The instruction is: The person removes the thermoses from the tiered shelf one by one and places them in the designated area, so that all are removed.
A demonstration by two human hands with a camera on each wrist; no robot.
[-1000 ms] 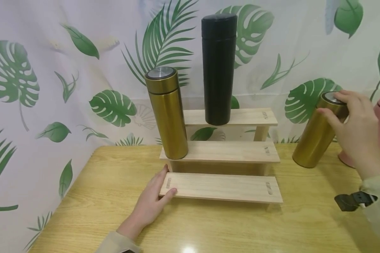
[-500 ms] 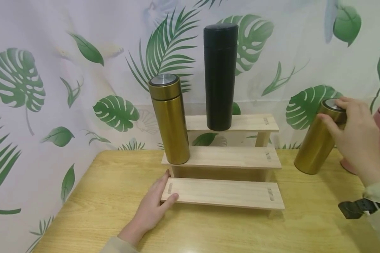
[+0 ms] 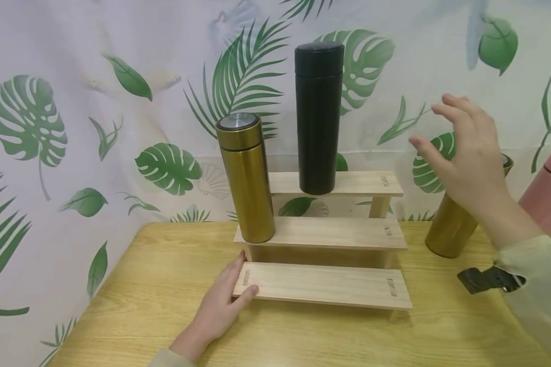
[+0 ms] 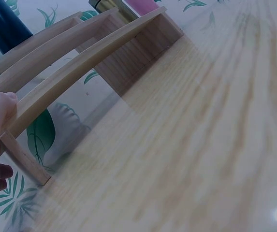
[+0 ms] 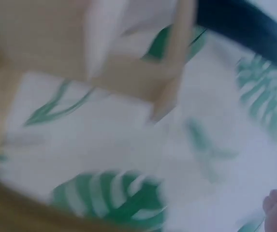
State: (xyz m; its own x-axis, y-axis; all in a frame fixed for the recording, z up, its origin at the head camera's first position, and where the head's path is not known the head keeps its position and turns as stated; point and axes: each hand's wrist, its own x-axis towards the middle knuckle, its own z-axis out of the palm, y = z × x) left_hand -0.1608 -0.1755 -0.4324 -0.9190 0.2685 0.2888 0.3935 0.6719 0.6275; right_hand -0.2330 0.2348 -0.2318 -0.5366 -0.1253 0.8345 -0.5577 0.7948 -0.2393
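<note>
At rack's (image 3: 340, 232) L end, L hand (image 3: 220, 295) grips lowest shelf (image 3: 323, 285), thumb on top, fingers at the end; rack's long axis L–R. Gold btl (image 3: 248, 188) upright, mid shelf's (image 3: 312, 229) L end; black btl (image 3: 319, 122) upright, top shelf's (image 3: 367, 182) front edge. Nr table's (image 3: 128, 306) back edge, 2nd gold btl (image 3: 450, 229) upright, partly behind R hand (image 3: 470, 153): thumb & fingers wide apart, holding nothing. Far R, pink btl (image 3: 546, 196), lid up.
</note>
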